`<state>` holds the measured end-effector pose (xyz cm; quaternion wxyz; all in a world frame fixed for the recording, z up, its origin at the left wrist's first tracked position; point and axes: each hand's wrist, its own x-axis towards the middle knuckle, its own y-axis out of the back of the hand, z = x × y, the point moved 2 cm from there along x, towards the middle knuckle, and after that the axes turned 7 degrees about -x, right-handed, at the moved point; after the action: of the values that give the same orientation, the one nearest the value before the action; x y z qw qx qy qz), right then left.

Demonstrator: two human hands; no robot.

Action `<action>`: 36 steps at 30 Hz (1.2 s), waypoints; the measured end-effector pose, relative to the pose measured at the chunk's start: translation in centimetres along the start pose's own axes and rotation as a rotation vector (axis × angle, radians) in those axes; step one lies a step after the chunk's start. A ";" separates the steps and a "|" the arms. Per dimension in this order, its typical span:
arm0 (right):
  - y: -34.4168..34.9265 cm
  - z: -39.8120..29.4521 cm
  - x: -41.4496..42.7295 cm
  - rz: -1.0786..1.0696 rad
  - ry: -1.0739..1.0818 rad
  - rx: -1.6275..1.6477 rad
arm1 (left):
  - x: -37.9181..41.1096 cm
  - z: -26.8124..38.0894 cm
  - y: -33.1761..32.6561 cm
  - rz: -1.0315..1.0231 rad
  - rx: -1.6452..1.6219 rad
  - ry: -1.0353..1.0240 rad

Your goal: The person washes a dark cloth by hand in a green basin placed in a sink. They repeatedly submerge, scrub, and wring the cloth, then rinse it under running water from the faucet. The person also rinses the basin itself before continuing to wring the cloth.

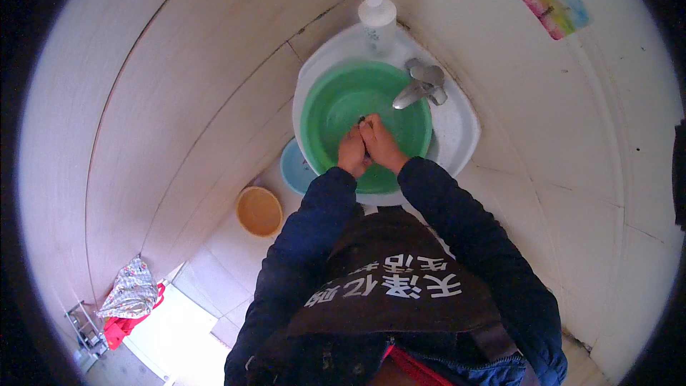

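My left hand [351, 151] and my right hand [382, 142] are pressed together over a green plastic basin [316, 139]. A small dark object [362, 119] peeks out at the fingertips, and more dark shows between my palms. Most of it is hidden, so I cannot tell what it is. The basin sits in a white corner washbasin [461, 134]. A metal faucet [423, 86] reaches over the green rim, ahead and to the right of my hands.
A white bottle [378, 21] stands at the washbasin's back corner. Tiled walls close in on both sides. On the floor at left are a blue basin [293, 169] and an orange basin [259, 211]. A patterned cloth bag [131, 289] hangs on the left wall.
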<state>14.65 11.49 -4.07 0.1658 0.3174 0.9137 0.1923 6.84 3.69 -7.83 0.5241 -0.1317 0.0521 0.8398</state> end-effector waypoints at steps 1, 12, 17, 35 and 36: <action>-0.3 2.1 0.7 -0.047 0.053 -0.073 | -0.1 -0.3 -0.1 0.009 0.158 -0.037; 0.2 7.5 2.2 -0.188 -0.055 -0.337 | 2.2 1.8 -1.9 -0.009 0.716 -0.249; 2.3 12.0 6.1 -0.195 0.234 -0.412 | 4.6 3.0 -3.7 -0.170 0.789 -0.558; 1.7 5.5 2.6 -0.284 0.068 -0.829 | 10.3 -4.5 0.0 -0.098 0.823 -0.076; 0.6 5.7 1.2 -0.077 0.145 -0.931 | 10.0 -4.5 0.3 -0.075 0.704 -0.061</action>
<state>16.46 14.11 -9.03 0.2334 0.1612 0.7505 0.5969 3.12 11.19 -14.98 0.5692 0.0806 0.3178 0.7540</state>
